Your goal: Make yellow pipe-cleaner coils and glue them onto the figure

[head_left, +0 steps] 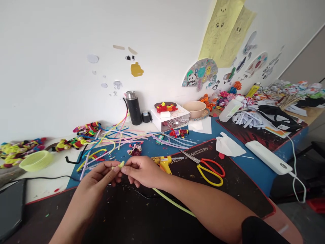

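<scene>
Pipe cleaner [174,203] arcs over black mat [142,220], white wall [58,67] beyond.

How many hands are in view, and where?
2: the left hand and the right hand, fingertips together at a small pale yellow piece, over the dark mat.

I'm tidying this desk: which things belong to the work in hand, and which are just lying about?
Likely work things:
pale yellow piece between left hand and right hand
loose pipe cleaners
scissors
glue gun

Seemingly lying about:
black flask
tan bowl
white bottle
</scene>
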A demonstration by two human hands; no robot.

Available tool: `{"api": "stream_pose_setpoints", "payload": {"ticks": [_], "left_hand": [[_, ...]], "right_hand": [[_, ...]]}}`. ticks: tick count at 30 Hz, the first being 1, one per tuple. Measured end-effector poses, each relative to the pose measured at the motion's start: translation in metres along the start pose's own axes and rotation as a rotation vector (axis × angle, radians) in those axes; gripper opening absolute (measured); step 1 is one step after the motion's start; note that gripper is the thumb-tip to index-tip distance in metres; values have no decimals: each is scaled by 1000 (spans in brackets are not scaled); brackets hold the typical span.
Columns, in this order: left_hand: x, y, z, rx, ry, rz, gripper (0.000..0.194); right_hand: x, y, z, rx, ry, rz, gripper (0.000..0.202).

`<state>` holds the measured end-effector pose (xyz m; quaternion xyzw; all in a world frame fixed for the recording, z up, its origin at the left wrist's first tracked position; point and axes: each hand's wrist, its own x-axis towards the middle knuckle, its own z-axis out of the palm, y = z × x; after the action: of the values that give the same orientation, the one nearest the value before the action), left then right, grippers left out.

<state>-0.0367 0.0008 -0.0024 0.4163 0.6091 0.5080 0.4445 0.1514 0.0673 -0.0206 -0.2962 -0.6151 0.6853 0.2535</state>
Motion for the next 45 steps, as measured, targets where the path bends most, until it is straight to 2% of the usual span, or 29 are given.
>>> {"api": "stream_pose_setpoints", "payload": {"ticks": [5,11,17,21,23,26,30,33,37,41,45], "left_hand": [[1,0,0,42,-23,10,61],[1,-2,-2,53,-42,19,59],[4,-11,-12,-90,-34,-29,53],[3,-9,-15,-220,78,-65,49],[2,-7,-13,-236,73,-125,51],[1,-6,-12,-226,38,-200,54],[1,-10,-12,-236,27,-249,54],[0,-11,-11,-250,17,-253,53],[-3,-9,-7,-245,-7,-269,53],[-5,-7,-6,-261,-8,-261,52],[-8,-3,-6,-306,-6,-274,53]], "right_hand": [[0,0,1,-29,15,5,36],[-1,-4,1,-16,12,-4,43],[-12,-12,2,121,17,84,53],[-16,-37,-21,110,-83,127,53],[-9,-55,-40,83,-28,105,50],[12,-81,-68,4,78,9,43],[56,-103,-88,-203,88,-145,37],[88,-109,-85,-450,90,-249,31],[115,-107,-65,-698,82,-283,24],[118,-103,-42,-702,-31,-240,27],[105,-106,-29,-565,-169,-160,29]]}}
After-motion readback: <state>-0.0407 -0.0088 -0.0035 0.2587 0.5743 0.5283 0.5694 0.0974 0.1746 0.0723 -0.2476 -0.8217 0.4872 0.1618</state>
